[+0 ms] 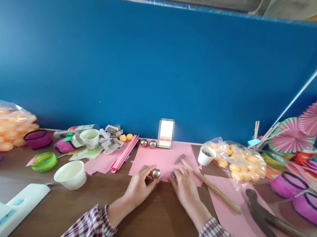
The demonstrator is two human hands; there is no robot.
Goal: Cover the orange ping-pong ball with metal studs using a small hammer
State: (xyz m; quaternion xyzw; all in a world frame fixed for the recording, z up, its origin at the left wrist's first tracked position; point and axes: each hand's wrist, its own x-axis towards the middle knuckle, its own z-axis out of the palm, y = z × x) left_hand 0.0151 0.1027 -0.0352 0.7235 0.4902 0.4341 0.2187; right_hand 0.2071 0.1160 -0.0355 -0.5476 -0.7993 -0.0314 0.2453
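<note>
My left hand (141,184) is closed around a shiny metallic ball (155,173) at the front edge of a pink paper sheet (159,160). Just to its right, my right hand (184,187) pinches a small dark metallic piece (173,175), too small to name. Two more shiny balls (148,143) sit at the back of the sheet, beside a blurred-out white card (166,133). A small hammer (210,186) with a wooden handle lies slantwise right of my right hand. Behind it stands a white cup (207,156) with small dark bits inside.
At right lie a claw hammer (263,220), a bag of orange balls (237,162) and purple containers (289,185). A white bowl (71,174), pink paper strips (124,154) and a power strip (21,209) are at left. A blue partition (164,66) closes off the back.
</note>
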